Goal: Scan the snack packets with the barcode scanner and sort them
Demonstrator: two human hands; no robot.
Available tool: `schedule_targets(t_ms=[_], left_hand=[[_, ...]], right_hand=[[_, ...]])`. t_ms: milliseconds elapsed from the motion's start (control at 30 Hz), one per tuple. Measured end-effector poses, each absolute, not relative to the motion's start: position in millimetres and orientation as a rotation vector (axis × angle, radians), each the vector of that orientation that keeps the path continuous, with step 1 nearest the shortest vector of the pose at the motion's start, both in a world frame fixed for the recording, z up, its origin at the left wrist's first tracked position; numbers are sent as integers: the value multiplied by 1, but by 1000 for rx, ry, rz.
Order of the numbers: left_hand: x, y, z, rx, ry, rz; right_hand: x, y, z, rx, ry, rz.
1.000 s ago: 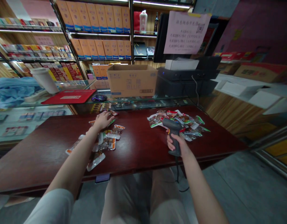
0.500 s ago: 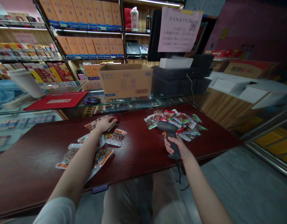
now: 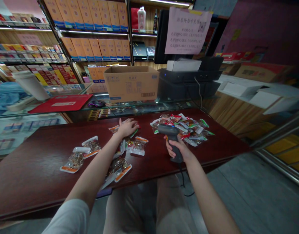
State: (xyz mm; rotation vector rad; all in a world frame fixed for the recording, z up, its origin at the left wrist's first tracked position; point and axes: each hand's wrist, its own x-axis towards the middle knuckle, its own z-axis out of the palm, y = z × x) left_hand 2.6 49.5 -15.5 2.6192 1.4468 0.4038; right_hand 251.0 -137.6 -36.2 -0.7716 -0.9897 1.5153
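Right grip [image 3: 180, 149] wrapped round scanner [image 3: 168, 129] — left grip [image 3: 127, 128] loosely spread over packets [image 3: 139, 145], brown pieces [image 3: 76, 158] inside.

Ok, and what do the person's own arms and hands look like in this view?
Both the left hand and right hand are ungloved, with no watch or bracelet showing on either wrist. A plain, pale grey sleeve covers the left upper arm, leaving the forearm bare. The right forearm is bare too; its sleeve is out of view.
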Motion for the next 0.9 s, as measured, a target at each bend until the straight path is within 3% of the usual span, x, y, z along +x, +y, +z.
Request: schedule_targets(t_ms=[100,233,433,600,900], left_hand=[[-9,35,9,2671,1413,485],[-58,-13,28,2759,1324,336],[-98,-81,-15,2786,1071,333],[-71,-76,-42,2839,1151,452],[-41,-47,-29,2854,1273,591]], right_hand=[[251,-134,-34,-762,-1023,1546],[252,-127,-34,-709,-1051,1578],[237,-111,-34,-717,-1109,1622],[221,-101,-29,-765,-1186,1573],[221,-100,-38,-765,-1152,1545]])
